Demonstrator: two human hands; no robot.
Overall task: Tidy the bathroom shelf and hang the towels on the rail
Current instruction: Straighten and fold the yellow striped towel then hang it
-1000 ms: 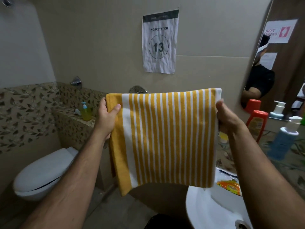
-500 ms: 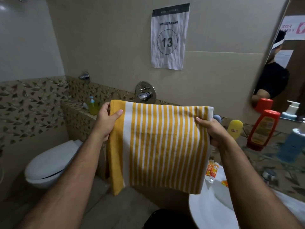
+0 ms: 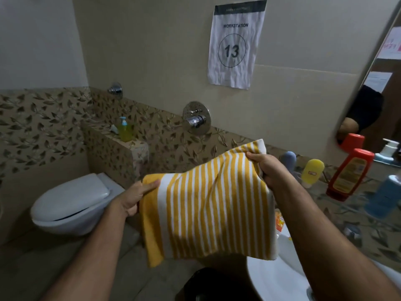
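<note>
Towel (image 3: 208, 205): soft, light, limp. Left hand (image 3: 130, 200) and right hand (image 3: 268, 168) each pinch a top corner; hold there.

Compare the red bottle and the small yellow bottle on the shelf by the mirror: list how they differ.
The red bottle is taller than the yellow bottle. The red bottle is flat-sided with a yellow label panel; the yellow bottle is rounded with only a small red label. The red bottle leans noticeably in this view; the yellow bottle looks closer to upright. Both stand on the leaf-patterned shelf, untouched by either hand.
</note>
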